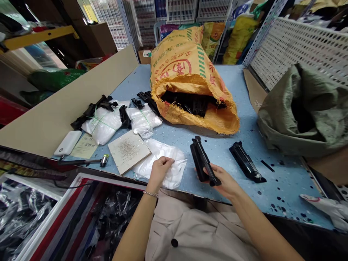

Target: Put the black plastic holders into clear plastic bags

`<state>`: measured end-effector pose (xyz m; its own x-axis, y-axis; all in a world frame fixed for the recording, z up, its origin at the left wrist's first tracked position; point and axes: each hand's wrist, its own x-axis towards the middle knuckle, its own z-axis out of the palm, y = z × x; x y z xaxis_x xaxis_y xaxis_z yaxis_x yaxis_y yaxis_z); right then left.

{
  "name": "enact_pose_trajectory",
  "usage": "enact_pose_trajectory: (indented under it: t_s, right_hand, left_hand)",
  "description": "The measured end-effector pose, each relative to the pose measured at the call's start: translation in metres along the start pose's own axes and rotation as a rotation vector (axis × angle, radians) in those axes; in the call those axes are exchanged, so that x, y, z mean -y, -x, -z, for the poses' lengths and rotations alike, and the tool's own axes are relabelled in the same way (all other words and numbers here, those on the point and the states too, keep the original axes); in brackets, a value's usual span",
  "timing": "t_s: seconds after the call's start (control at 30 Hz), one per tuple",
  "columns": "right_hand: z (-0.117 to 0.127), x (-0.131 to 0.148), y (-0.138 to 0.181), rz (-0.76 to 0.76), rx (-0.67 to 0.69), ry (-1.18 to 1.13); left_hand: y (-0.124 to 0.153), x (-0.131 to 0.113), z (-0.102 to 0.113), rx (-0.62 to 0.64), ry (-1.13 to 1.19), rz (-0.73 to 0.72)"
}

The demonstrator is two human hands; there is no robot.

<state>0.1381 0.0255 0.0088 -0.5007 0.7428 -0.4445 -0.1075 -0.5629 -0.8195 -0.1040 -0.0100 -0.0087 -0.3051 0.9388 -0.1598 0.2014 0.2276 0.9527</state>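
My left hand is closed in a pinch at the top sheet of a thin stack of clear plastic bags near the table's front edge. In my right hand is a long black plastic part with a rod-like bar along it, tilted, its lower end gripped between thumb and fingers. A similar black part lies on the table to the right of that hand. Left of the bags sits a square pale board with brown specks on top.
An orange woven sack with black parts inside lies mouth-forward at the back. Tied bundles of plastic bags, a hammer and a white power bank are at left. A green-grey sack stands right; a striped-lined crate is below left.
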Motion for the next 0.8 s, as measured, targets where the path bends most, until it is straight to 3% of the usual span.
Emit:
enact_pose_trajectory:
  t_s: [0.17,0.3,0.47,0.63,0.8]
  right_hand:
    - [-0.042,-0.015,-0.035,-0.085,0.149,-0.283]
    - [-0.062,-0.027,-0.054,-0.139,0.149,-0.425]
    - [-0.054,-0.024,-0.050,-0.135,0.161,-0.435]
    - [-0.053,-0.019,-0.039,-0.115,0.193,-0.305]
    - [-0.051,-0.016,-0.046,-0.069,0.128,-0.262]
  left_hand:
    - [0.004,-0.003,-0.005,-0.020,0.192,0.068]
    - [0.006,-0.005,-0.004,-0.015,0.286,0.090]
    - [0.007,0.000,0.007,-0.042,0.303,0.106]
    - [0.005,0.000,-0.005,-0.136,0.186,0.061]
    - [0.007,-0.002,0.001,-0.045,0.227,0.044]
